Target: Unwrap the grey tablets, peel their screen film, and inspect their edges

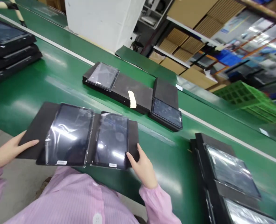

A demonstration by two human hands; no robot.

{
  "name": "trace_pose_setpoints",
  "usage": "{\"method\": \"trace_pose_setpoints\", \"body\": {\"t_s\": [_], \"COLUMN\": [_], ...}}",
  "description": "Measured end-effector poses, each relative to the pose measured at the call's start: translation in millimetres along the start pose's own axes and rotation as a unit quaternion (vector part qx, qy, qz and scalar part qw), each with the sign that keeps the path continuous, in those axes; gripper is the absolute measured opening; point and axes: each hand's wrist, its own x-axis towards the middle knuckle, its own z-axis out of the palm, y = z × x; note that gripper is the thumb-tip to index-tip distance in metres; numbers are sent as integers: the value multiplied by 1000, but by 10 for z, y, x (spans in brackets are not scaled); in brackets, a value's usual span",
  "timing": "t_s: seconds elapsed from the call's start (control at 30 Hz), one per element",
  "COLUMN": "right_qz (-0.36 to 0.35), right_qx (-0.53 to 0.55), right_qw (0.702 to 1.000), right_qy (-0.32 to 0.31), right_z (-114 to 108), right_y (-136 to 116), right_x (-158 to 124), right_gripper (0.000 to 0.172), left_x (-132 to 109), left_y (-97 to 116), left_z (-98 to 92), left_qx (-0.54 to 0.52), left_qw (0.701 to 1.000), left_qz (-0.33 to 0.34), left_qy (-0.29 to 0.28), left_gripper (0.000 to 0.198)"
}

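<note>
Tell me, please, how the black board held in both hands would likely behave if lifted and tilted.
The black board is probably stiff: it looks flat between the left hand and right hand. Its two screens might slide, their surfaces looking glossy, and may be fragile, being thin and glass-like.

Here we are, riding on the worker's own head: the one camera faces forward and steeply down, skimming over the pink smock (77, 196), with left hand (8, 151) and right hand (144, 168) close below, the green bench (173, 161) slanting across, and shelving (191, 31) far off, all tilted.
</note>
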Motion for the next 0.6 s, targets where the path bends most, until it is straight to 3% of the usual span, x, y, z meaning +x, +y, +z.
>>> {"method": "trace_pose_setpoints", "body": {"t_s": [0.1,0.23,0.33,0.43,0.6], "right_qz": [115,212,243,251,226], "right_qx": [-5,68,66,-34,-182], "right_qw": [993,970,959,963,956], "right_qy": [28,100,133,88,41], "right_z": [-194,-357,-428,-476,-558], "right_y": [340,568,572,490,257], "right_x": [-262,-420,-367,-218,126], "right_gripper": [96,98,94,92,90], "left_x": [231,307,251,157,-10], "left_y": [533,884,835,616,245], "left_z": [366,802,1003,1104,1147], "left_qx": [-37,-42,38,126,129], "left_qw": [996,995,988,954,934], "left_qz": [38,78,151,250,318], "left_qy": [-65,-46,14,108,97], "left_gripper": [87,69,66,70,66]}}
